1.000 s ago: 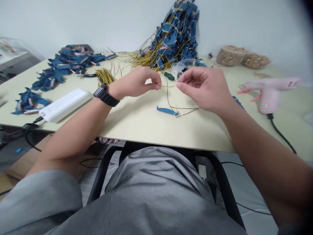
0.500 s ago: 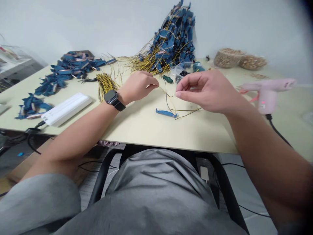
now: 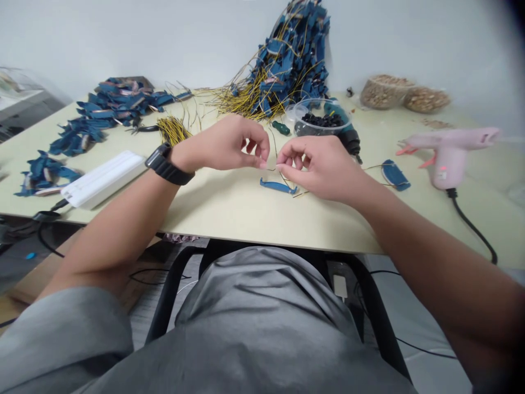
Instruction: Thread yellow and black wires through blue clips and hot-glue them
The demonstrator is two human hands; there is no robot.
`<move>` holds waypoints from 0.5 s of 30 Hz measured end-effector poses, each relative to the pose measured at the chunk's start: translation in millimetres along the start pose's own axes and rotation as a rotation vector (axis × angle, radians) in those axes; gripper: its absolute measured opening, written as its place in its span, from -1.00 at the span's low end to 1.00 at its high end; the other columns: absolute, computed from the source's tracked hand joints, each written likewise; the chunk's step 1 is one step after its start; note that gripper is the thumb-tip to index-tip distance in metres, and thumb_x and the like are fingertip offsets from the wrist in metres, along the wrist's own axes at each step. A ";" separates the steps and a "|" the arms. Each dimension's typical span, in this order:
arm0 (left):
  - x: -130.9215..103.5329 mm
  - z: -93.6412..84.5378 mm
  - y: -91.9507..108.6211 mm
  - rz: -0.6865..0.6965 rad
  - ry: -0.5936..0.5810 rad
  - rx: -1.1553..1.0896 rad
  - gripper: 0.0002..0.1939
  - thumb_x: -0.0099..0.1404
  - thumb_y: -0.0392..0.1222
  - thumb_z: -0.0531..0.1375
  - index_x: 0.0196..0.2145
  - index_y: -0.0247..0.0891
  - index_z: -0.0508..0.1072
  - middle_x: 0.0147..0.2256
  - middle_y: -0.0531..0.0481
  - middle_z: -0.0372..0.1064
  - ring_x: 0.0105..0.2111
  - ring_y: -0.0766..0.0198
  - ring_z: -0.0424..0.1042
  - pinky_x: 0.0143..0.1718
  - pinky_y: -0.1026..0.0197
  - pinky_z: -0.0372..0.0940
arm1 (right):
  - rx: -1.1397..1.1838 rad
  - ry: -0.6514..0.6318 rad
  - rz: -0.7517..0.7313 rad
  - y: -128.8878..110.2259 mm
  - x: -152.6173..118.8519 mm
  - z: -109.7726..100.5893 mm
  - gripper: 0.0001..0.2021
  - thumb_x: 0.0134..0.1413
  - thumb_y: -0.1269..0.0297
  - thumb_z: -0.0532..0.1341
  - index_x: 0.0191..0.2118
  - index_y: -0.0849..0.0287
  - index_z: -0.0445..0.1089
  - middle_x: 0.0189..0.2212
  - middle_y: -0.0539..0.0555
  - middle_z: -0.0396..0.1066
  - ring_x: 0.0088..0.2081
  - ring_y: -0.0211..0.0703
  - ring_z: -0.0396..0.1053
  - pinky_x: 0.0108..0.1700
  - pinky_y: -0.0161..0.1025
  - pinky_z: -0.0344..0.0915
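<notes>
My left hand (image 3: 233, 143), with a black watch (image 3: 168, 164) at its wrist, pinches a thin wire (image 3: 270, 169) between thumb and fingertips. Close beside it, my right hand (image 3: 318, 168) is also closed in a pinch at the wire; its exact hold is partly hidden by the fingers. Just below the fingertips, a narrow blue plastic piece (image 3: 278, 186) lies on the table with thin dark wires at its right end. Right of my right hand lies a second blue piece (image 3: 395, 175), with wires running from it toward the hand.
A pink hot glue gun (image 3: 447, 148) stands at right. Behind my hands are a tub of black parts (image 3: 322, 123), a green-handled tool (image 3: 281, 128) and heaped blue pieces (image 3: 291, 60) with yellow wires. A white box (image 3: 106, 178), pliers (image 3: 145, 128) and more blue pieces (image 3: 118, 104) are left.
My right hand has moved left and down, and my left hand slightly right, so their fingertips now nearly meet at the wire. The tub and second blue piece have come into clearer view.
</notes>
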State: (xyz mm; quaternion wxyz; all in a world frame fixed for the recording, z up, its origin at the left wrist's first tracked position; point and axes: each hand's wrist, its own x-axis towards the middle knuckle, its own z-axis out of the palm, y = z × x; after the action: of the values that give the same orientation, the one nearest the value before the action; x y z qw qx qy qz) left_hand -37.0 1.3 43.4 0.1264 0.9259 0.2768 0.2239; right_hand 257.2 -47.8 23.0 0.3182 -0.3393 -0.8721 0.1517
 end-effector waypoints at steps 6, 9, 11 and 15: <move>0.2 16.3 27.3 -0.003 0.054 0.082 -0.85 0.54 -0.05 0.53 -0.16 -0.16 0.82 -0.29 -0.01 0.71 -0.35 0.22 0.56 -0.19 0.11 0.33 | 0.015 0.025 0.055 -7.6 1.6 4.7 -0.97 0.41 0.31 0.44 -0.15 0.07 0.67 -0.34 0.02 0.61 -0.32 -0.09 0.43 -0.19 -0.11 0.32; 0.2 18.5 29.5 -0.020 0.051 0.092 -0.88 0.53 -0.11 0.48 -0.20 -0.15 0.79 -0.33 0.02 0.69 -0.36 0.22 0.59 -0.16 0.11 0.34 | 0.009 0.026 0.100 -10.3 1.9 3.7 -0.97 0.42 0.30 0.45 -0.13 0.07 0.69 -0.37 0.00 0.57 -0.32 -0.09 0.43 -0.16 -0.11 0.32; -0.9 16.9 29.2 -0.043 0.042 0.094 -0.89 0.53 -0.13 0.43 -0.18 -0.13 0.79 -0.31 0.02 0.71 -0.29 0.18 0.67 -0.09 0.12 0.39 | 0.012 0.024 0.132 -11.3 1.6 1.6 -0.96 0.39 0.29 0.48 -0.10 0.07 0.71 -0.35 0.01 0.58 -0.31 -0.07 0.44 -0.16 -0.11 0.32; -7.6 11.4 30.6 -0.082 0.043 0.103 -0.88 0.49 -0.16 0.38 -0.15 -0.13 0.77 -0.26 0.01 0.74 -0.20 0.14 0.74 -0.03 0.13 0.46 | -0.025 -0.035 0.145 -10.8 0.2 -0.4 -0.88 0.35 0.23 0.55 -0.07 0.08 0.74 -0.26 0.07 0.67 -0.24 -0.01 0.53 -0.10 -0.08 0.36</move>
State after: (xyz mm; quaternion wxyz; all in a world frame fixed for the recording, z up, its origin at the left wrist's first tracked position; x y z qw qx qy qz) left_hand -23.2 -29.2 41.8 0.0816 0.9141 0.3282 0.2236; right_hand 252.0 -55.5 28.6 0.2867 -0.4028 -0.8526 0.1694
